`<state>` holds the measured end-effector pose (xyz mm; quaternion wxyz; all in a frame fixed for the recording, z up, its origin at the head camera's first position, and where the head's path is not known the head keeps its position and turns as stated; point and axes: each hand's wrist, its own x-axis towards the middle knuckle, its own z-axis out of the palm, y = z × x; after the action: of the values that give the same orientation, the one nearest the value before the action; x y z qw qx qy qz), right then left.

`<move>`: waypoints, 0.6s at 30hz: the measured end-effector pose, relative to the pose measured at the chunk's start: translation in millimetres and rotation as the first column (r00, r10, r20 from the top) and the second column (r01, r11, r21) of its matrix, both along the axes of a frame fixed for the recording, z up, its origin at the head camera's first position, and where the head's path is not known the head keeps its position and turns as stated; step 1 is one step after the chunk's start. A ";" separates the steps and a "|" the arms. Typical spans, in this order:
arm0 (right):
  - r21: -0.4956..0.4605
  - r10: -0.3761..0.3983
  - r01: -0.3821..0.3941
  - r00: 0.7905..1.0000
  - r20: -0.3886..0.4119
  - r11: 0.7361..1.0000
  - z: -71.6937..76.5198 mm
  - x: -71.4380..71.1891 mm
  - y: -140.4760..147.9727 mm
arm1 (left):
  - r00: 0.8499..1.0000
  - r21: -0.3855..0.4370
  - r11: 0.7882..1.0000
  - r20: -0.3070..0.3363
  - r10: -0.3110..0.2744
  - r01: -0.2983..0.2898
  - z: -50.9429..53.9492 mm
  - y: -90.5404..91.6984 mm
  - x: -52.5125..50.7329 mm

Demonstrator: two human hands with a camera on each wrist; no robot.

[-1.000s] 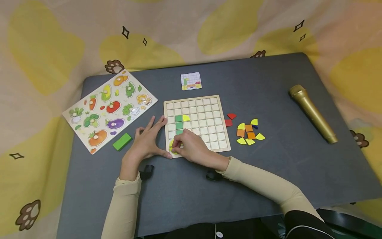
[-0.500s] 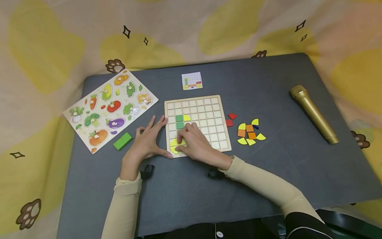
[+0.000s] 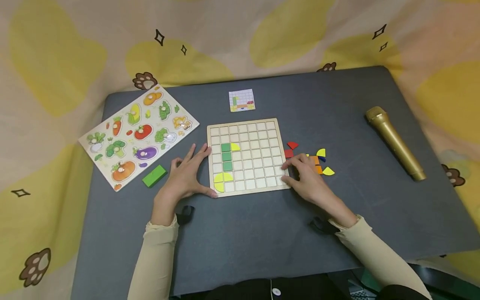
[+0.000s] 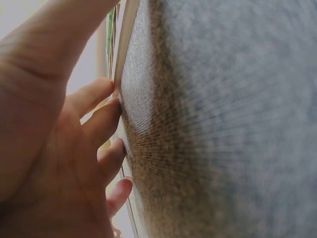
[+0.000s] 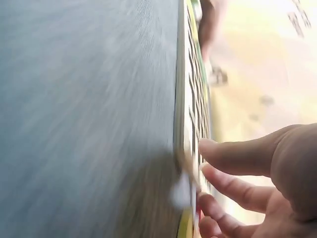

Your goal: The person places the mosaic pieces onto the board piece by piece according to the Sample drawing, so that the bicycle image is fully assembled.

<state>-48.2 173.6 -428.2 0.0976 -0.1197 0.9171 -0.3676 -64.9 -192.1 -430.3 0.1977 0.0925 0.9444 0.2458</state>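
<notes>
A wooden grid board (image 3: 251, 141) lies flat on the table. In it, green square tiles (image 3: 226, 156) form a short column, with a yellow quarter-circle tile (image 3: 235, 146) beside the top one and more yellow tiles (image 3: 219, 187) at the lower left corner. My left hand (image 3: 183, 177) spreads along the board's left edge, its thumb at the near corner and fingertips touching the rim. Over the right edge hovers my right hand (image 3: 309, 179), fingers loosely bent, nothing visible in its grasp; the right wrist view is blurred. It partly hides the loose tiles beside the board.
Red tiles (image 3: 288, 153), orange tiles (image 3: 314, 160), a yellow tile (image 3: 328, 171) and a blue piece (image 3: 322, 159) lie right of the board. A pattern card (image 3: 241, 100) sits behind it. A vegetable puzzle (image 3: 138, 137), a green block (image 3: 154, 176) and a gold microphone (image 3: 393, 141) surround these.
My right hand has left the yellow tiles at the board's lower left and moved right to its right edge, uncovering those tiles and the lowest green one. My left hand stays in place.
</notes>
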 end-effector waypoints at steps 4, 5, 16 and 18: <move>0.016 -0.098 0.098 0.995 -0.029 0.995 0.6 13.1 26.6 | 1.000 -0.011 1.000 0.008 0.000 0.000 -0.1 1.4 -0.8; 0.022 -0.110 0.110 0.993 -0.039 0.994 1.0 15.7 30.0 | 1.000 -0.015 1.000 0.010 0.001 -0.001 0.3 1.1 -0.6; 0.056 -0.129 0.137 0.985 -0.118 0.989 -3.5 22.8 37.3 | 1.000 -0.019 1.000 0.011 -0.008 0.009 -0.3 1.0 -1.8; 0.049 -0.122 0.128 0.986 -0.116 0.991 -3.0 21.1 33.7 | 1.000 -0.023 1.000 0.008 -0.010 0.011 0.1 1.0 -1.9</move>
<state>-27.1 207.3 -431.1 0.0258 -0.0797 0.9369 -0.3395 -66.8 -191.1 -430.1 0.2039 0.0943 0.9458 0.2344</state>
